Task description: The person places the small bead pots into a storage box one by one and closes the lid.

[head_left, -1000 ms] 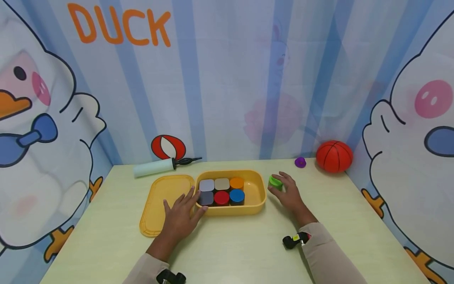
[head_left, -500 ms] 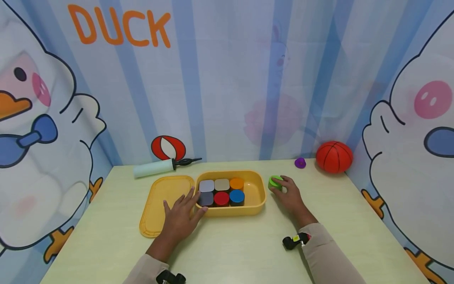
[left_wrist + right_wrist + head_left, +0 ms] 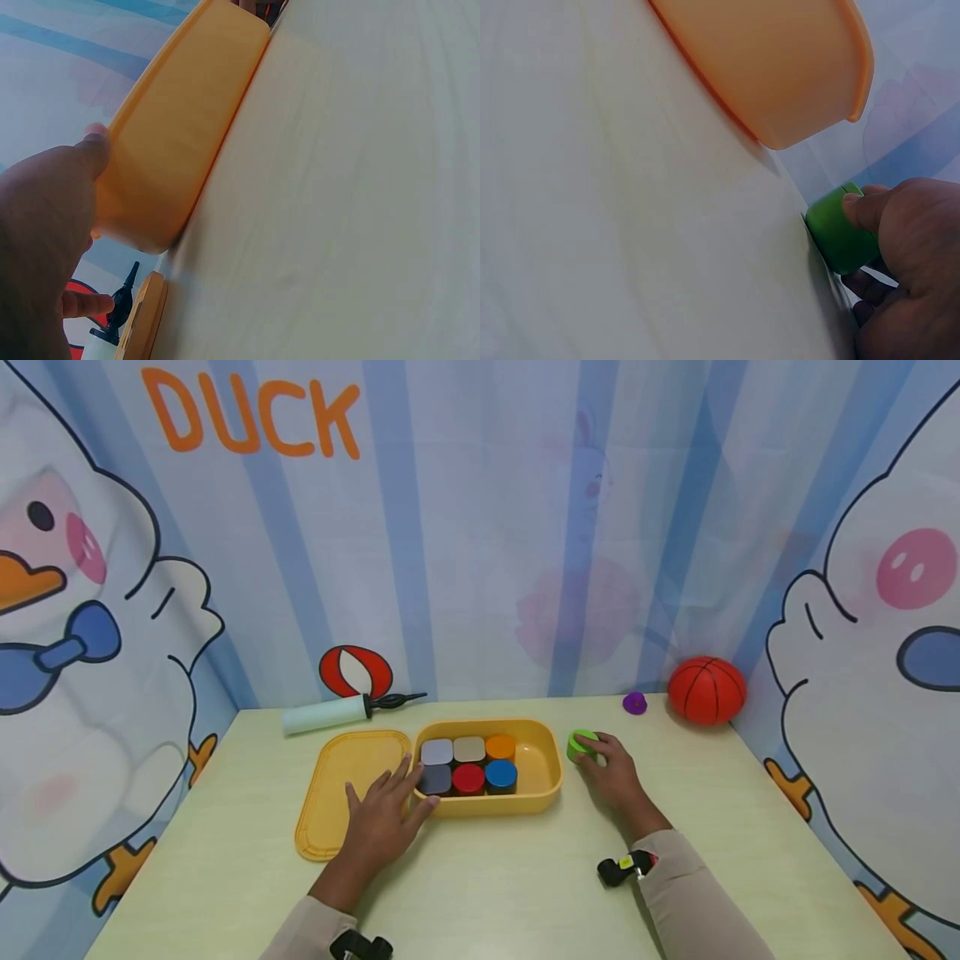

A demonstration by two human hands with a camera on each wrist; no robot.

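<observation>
A yellow box (image 3: 549,777) holds several small jars with grey, beige, orange, red and blue lids (image 3: 468,777). Just right of the box stands a green jar (image 3: 580,744) on the table, and my right hand (image 3: 611,772) grips it with thumb and curled fingers. In the right wrist view the thumb lies on the green jar (image 3: 838,232), close to the box's end (image 3: 780,60). My left hand (image 3: 382,814) lies flat, its straight fingers touching the box's left end (image 3: 180,142) and partly over the yellow lid (image 3: 337,793).
A pale hand pump (image 3: 330,713) lies at the back left. At the back right, an orange basketball (image 3: 707,691) and a small purple piece (image 3: 635,702) sit near the curtain wall. Bare table (image 3: 487,877) lies in front of the box.
My right hand's fingers have drawn in closer round the green jar, which stays in place. The left hand has not moved.
</observation>
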